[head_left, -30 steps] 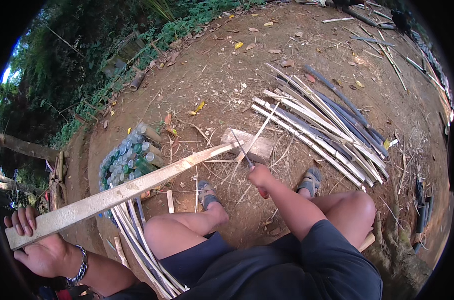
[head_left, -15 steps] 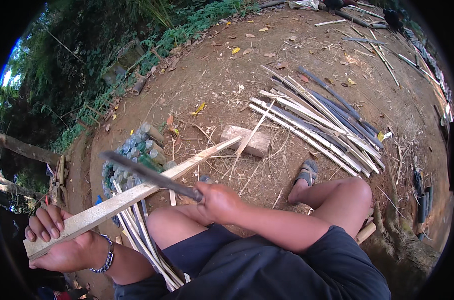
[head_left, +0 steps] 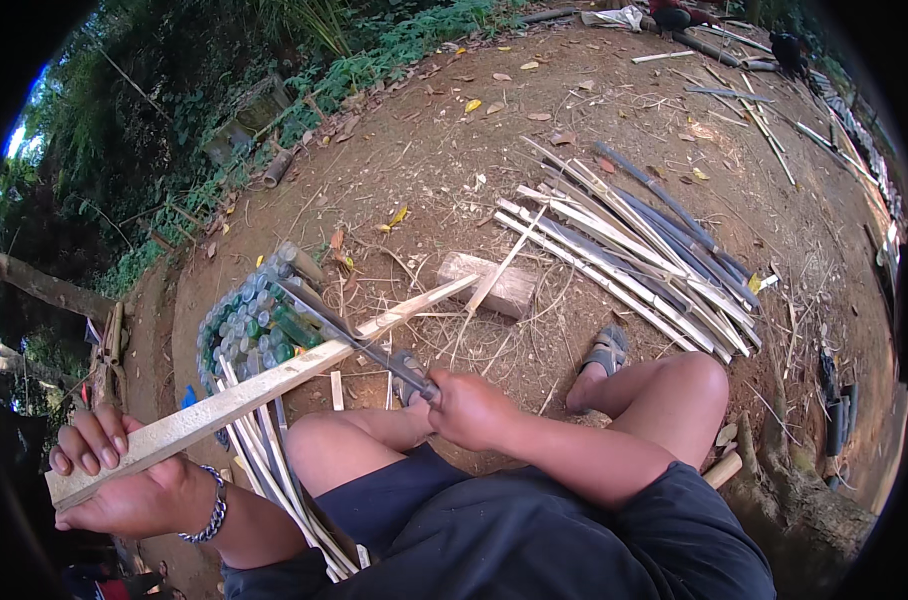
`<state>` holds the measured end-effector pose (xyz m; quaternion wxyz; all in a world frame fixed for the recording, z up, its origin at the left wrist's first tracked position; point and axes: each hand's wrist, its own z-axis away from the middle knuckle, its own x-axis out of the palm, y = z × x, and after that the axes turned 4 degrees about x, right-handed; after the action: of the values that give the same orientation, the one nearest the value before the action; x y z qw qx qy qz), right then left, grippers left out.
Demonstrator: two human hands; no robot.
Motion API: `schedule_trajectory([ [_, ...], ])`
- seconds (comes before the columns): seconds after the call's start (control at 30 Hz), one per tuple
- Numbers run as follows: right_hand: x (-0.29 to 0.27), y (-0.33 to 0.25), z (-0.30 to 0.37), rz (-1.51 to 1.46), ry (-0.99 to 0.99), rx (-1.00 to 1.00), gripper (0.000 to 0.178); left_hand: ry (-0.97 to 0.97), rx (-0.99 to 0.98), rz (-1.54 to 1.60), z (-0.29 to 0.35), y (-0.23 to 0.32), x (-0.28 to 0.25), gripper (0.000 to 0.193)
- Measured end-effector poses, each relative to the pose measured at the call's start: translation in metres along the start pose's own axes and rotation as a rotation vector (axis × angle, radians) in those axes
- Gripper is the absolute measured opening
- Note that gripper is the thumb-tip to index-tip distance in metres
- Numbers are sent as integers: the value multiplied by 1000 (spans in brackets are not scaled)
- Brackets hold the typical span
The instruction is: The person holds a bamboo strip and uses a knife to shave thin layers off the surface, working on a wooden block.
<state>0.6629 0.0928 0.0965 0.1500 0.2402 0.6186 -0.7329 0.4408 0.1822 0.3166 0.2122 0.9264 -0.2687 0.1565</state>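
Observation:
My left hand (head_left: 139,480) is wrapped around the near end of a long pale bamboo slat (head_left: 239,400), a chain bracelet on its wrist. From there the slat slopes away to a squared wooden block (head_left: 512,292) on the ground, where its far end lies. In my right hand (head_left: 474,412) is a machete (head_left: 319,310), gripped by the handle, its dark blade crossing the slat about two-thirds of the way along. The blade appears to touch the slat's upper edge. A thin split strip (head_left: 504,265) leans across the block.
Beyond the block lies a pile of split bamboo strips (head_left: 654,260). Several bottles (head_left: 254,325) are heaped at the left. More strips (head_left: 274,465) stand beside my left knee. Tree roots (head_left: 789,480) rise at the right. A dark bird (head_left: 789,55) is far off.
The machete has come down and to the right, from above the slat to its edge. My right hand moved slightly right and lower. My left hand and the slat stay nearly in place.

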Motion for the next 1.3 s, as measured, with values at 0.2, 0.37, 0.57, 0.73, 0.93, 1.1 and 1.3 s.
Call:
schedule_trajectory([
  [0.2,4,6,-6,-113,-27,-109,25,-71,-2,58,11,10,9,51],
  [0.37,-8,19,-10,-43,22,103,25,-119,8,81,5,6,8,59],
  [0.57,-3,42,-28,-69,-9,31,21,-114,-72,40,-2,6,5,61],
  [0.73,4,50,-41,-69,-92,130,22,-185,-57,50,-5,4,4,64],
  [0.93,-2,78,-64,-21,-67,159,25,-168,-82,60,-15,1,-8,74],
  [1.1,2,95,-70,-17,-70,214,26,-178,-84,43,-24,0,-19,73],
  [1.3,19,161,-97,5,-53,446,29,-155,-121,16,-39,-11,-28,59],
])
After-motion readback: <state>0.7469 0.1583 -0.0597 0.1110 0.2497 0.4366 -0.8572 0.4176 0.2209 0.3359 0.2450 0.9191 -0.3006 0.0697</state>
